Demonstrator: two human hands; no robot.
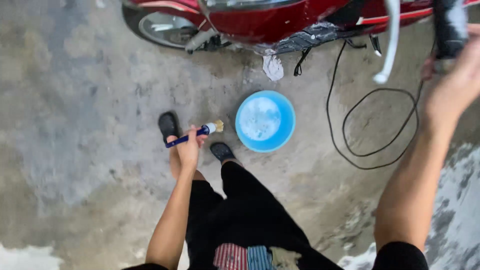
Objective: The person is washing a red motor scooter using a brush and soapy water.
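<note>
Brush (195, 134) in the head view, a small one with a blue handle and pale bristles, sat clenched in the left hand (189, 149), bristles pointing toward the blue basin (265, 121). It hung above the wet concrete floor (90, 125), just beside the basin's left rim and not touching it. The basin stood on the floor below the red motorbike (260, 17) that ran along the top edge, and held pale, foamy water. A crumpled white rag (273, 67) lay between the bike and the basin.

The right hand (457, 75) was raised at the right edge, wrapped around the dark handlebar grip (448, 27); blur hid how tightly it closed. A black cable (370, 125) looped across the floor to the right of the basin, and suds spread in the bottom right corner. The person's black shoes (169, 125) stood left of the basin.

By my judgement, the step in hand was washing, with the brush between basin and bike. A next move would call for a short reach right to wet the bristles, minding the cable underfoot.
</note>
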